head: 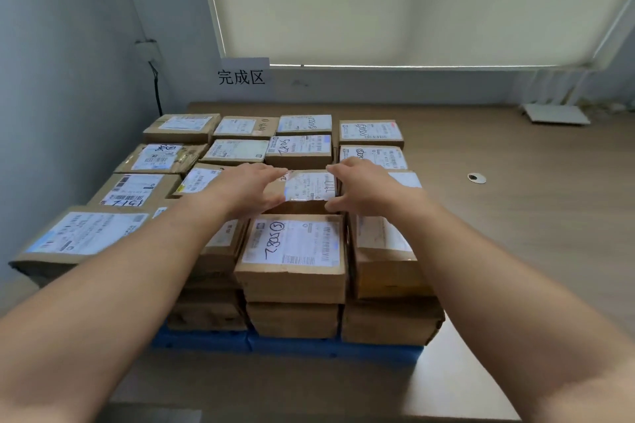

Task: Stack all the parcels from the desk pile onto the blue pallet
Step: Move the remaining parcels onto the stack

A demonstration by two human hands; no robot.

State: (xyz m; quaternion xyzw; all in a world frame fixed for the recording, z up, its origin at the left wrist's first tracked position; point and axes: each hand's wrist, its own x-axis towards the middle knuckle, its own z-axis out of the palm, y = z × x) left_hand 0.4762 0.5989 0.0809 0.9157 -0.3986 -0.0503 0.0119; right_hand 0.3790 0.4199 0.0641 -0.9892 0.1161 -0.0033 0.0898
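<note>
Several brown cardboard parcels with white shipping labels stand in rows and layers on the blue pallet (292, 348), which shows only at its front edge. Both my arms reach out over the stack. My left hand (249, 187) and my right hand (364, 187) hold the two sides of one small labelled parcel (309, 187) in the middle of the top layer, thumb and fingers curled round its edges. Just in front of it sits a parcel marked with handwritten digits (293, 244).
The pallet stands on a wooden floor (515, 216) in a room corner, grey wall to the left. A paper sign with characters (242, 75) hangs on the back wall under a window blind. A white router (555, 113) and a small round disc (476, 178) lie at the right.
</note>
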